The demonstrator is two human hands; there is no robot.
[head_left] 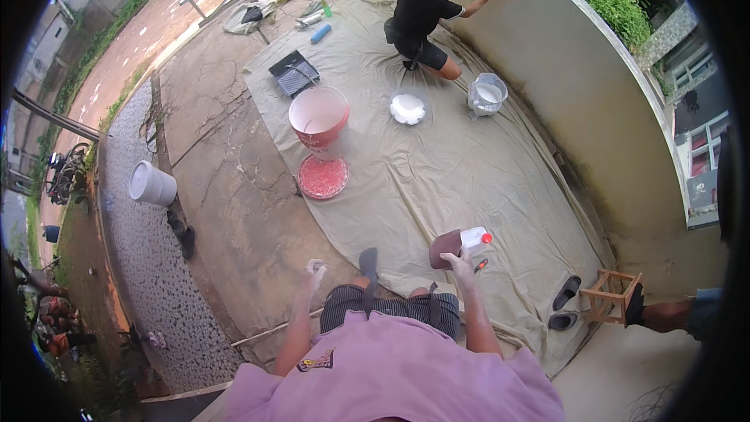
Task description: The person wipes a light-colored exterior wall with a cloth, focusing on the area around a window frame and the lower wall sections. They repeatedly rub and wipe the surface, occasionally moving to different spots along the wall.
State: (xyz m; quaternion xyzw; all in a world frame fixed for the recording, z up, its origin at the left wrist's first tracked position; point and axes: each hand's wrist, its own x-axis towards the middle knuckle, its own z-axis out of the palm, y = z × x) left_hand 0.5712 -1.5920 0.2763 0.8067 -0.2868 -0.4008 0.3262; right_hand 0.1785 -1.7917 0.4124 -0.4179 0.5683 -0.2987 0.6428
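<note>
Apparently at a holding step, the person's right hand (459, 260) clamps its fingers on a dark maroon sheet (441, 246) beside a red-capped white plastic jug (473, 239), while the left hand (314, 269) curls, any contents unclear, the next move likely calling for a steady grip.

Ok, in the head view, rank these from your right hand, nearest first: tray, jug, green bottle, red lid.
From the right hand:
1. Jug, just beyond it, slightly right.
2. Red lid, ahead and left.
3. Tray, farther ahead, left.
4. Green bottle, farthest ahead, left.
</note>
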